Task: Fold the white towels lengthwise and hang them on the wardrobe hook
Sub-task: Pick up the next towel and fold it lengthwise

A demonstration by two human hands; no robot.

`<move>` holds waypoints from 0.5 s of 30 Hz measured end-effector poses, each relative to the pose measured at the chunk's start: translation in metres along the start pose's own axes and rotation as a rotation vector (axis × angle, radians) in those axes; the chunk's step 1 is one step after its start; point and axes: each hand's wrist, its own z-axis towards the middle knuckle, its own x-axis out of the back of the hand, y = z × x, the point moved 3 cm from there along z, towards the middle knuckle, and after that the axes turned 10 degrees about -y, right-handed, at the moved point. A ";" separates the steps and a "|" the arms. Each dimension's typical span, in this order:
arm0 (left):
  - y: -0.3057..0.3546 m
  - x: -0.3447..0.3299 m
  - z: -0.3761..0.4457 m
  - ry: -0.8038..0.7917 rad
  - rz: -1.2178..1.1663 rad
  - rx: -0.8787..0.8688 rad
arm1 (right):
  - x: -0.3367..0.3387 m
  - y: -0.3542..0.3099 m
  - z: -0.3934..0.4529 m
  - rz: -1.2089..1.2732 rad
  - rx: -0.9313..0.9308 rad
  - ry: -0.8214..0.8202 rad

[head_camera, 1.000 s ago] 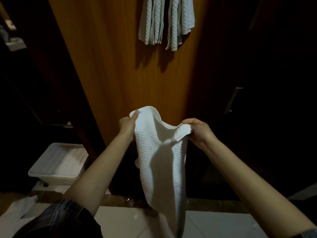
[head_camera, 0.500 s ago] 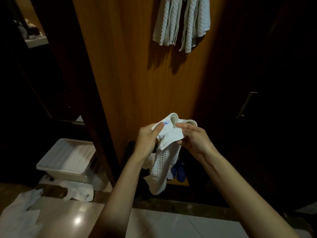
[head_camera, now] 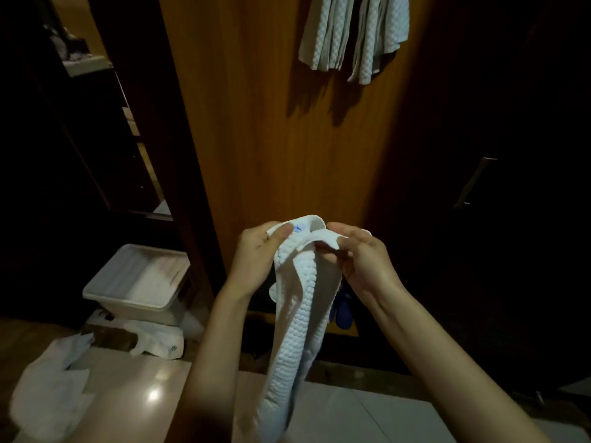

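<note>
Against tall orange-brown wooden wardrobe panel (head_camera: 271, 129), with earlier waffle-weave white towels (head_camera: 351, 33) already hung near top. Below, long white waffle-textured towel (head_camera: 297, 314), spread wide a second ago, now gathered lengthwise, ready for hanging. Pinched at top corners by left hand (head_camera: 256, 254) and right hand (head_camera: 358, 254), held together.

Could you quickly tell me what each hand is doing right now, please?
Left hand: closed, gripping the white towel at its top.
Right hand: closed, pinching the same towel's top edge.
</note>
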 end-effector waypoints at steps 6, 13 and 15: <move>-0.009 -0.015 -0.039 0.090 -0.280 0.091 | -0.015 0.014 -0.015 -0.234 0.073 -0.023; -0.011 -0.016 -0.050 0.121 -0.219 0.043 | -0.022 0.017 -0.028 -0.429 0.166 0.116; -0.015 -0.015 -0.053 0.130 -0.174 0.065 | -0.023 0.013 -0.031 -0.588 0.227 0.133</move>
